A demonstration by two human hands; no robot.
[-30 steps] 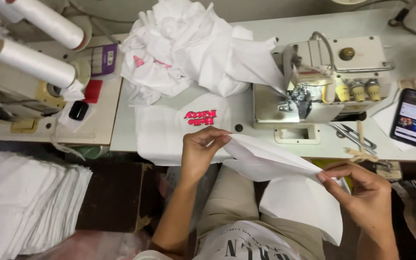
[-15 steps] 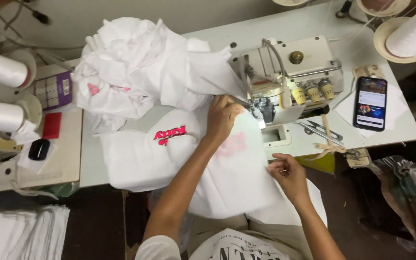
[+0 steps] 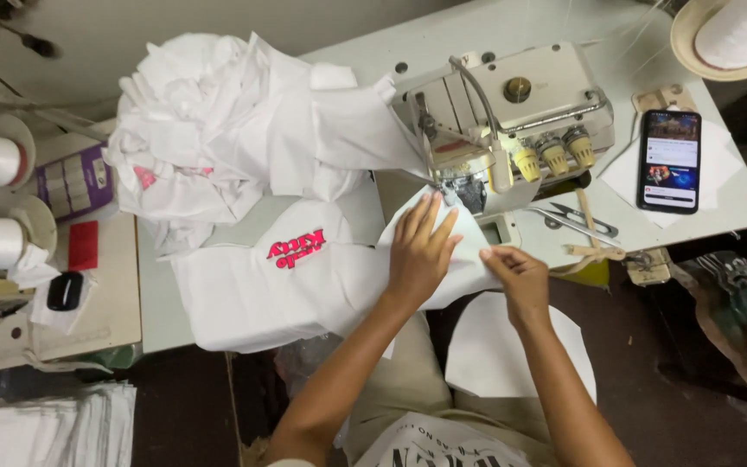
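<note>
Head view, left hand flat, fingers spread on white fabric, right hand pinching its edge.

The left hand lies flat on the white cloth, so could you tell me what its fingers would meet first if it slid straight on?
Probably the presser foot area of the sewing machine: the left hand points straight at it.

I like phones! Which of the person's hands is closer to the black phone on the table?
The right hand. It rests on the white fabric below and left of the phone. The left hand lies flat on the fabric, farther left, by the sewing machine.
</note>
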